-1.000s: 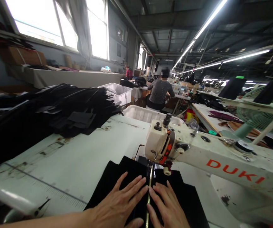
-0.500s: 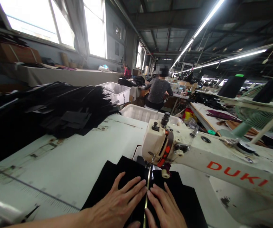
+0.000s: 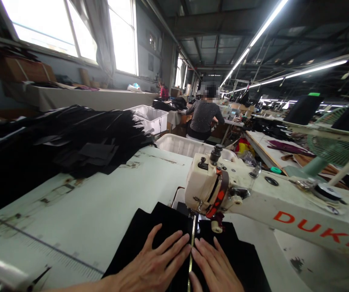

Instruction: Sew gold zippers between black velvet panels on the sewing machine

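Observation:
Black fabric [image 3: 134,239] with stepped corners lies flat under the head of a sewing machine [image 3: 204,182]. A gold-toothed zipper [image 3: 191,259] runs down its middle to the presser foot area. My left hand [image 3: 159,259] rests on the fabric left of the zipper, fingers stretched out and spread, fingertips near the teeth. Opposite it, my right hand [image 3: 213,263] lies flat on the right side, fingers extended, fingertips close to the zipper. Both hands press on the cloth without gripping it. The needle is hidden by the machine head.
A pile of black cut pieces [image 3: 95,138] covers the table's left rear. White plastic bins [image 3: 177,142] stand beyond the table edge. The machine arm [image 3: 283,202] spans the right side, with thread cones [image 3: 305,109] and a green fan [image 3: 329,150] behind. A person [image 3: 204,115] sits ahead.
The whole view has shifted slightly, so machine, fabric and hands appear a little lower and further right. Both hands keep nearly the same flat pose beside the zipper.

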The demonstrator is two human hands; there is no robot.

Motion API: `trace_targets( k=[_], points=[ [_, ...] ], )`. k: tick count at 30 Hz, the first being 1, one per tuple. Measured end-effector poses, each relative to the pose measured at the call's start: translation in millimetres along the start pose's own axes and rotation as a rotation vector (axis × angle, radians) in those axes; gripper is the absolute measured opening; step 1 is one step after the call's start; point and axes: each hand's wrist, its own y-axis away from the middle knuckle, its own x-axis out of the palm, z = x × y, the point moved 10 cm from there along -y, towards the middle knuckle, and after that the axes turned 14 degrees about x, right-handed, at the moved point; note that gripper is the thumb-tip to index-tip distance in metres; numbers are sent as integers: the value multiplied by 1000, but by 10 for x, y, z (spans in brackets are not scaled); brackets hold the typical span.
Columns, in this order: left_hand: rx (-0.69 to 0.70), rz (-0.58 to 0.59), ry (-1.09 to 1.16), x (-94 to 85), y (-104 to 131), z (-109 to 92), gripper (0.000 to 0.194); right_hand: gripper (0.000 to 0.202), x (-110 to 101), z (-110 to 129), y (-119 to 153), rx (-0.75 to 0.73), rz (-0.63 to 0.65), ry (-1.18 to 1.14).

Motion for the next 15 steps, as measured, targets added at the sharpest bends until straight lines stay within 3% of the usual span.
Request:
trace_targets(
  k=[7, 15],
  points=[
    [-2, 80, -56, -43, -28, -33, 58, 28, -23, 36, -21, -25, -18, 21],
    [-32, 126, 33, -74, -41, 14, 55, 26, -32, 44, -30, -52, -26, 17]
  ],
)
